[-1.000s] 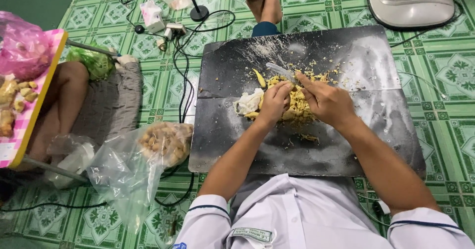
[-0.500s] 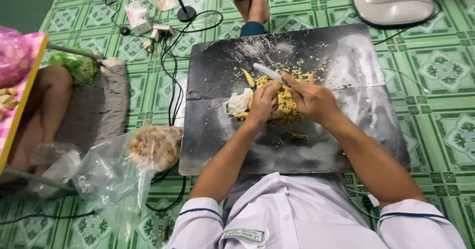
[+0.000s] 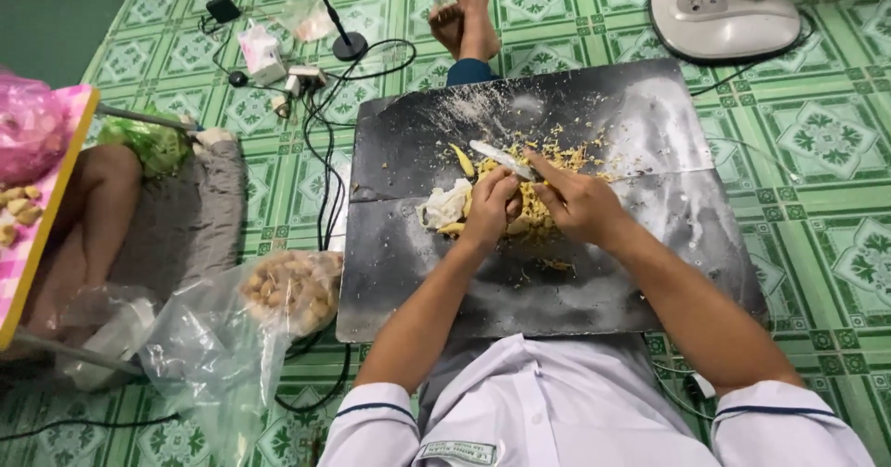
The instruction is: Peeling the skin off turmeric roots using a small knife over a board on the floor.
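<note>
Dark, flour-dusted slab (image 3: 594, 272) fills the middle of the head view, laid flat on the green tiled floor (image 3: 817, 133) and serving as the table here. Both hands meet right at its centre. The right hand (image 3: 577, 202) has its grip clamped on the handle of a knife (image 3: 501, 158), and the pale blade pokes out up and to the left, away from the body, its long axis slanting across the slab. The left hand (image 3: 490, 209) is closed down on a yellowish piece (image 3: 531, 209) in the heap of yellow scraps (image 3: 557, 165), fingers curled, thumb side toward the blade. That piece sits just under and between the two hands, touching both; the blade's edge lies just beyond the left knuckles, so the knife hand is the nearer one to the cut. A whitish lump (image 3: 445, 205) rests just left of the left hand, touching the heap.

Off the slab, to the left, a clear plastic bag (image 3: 292, 286) holds pale brown pieces, well apart from the hands. Cables (image 3: 325, 133) run along the slab's left edge. A white fan base (image 3: 724, 12) stands at the top right. Another person's leg (image 3: 97, 207) rests at the far left beside a pink tray (image 3: 42, 207).
</note>
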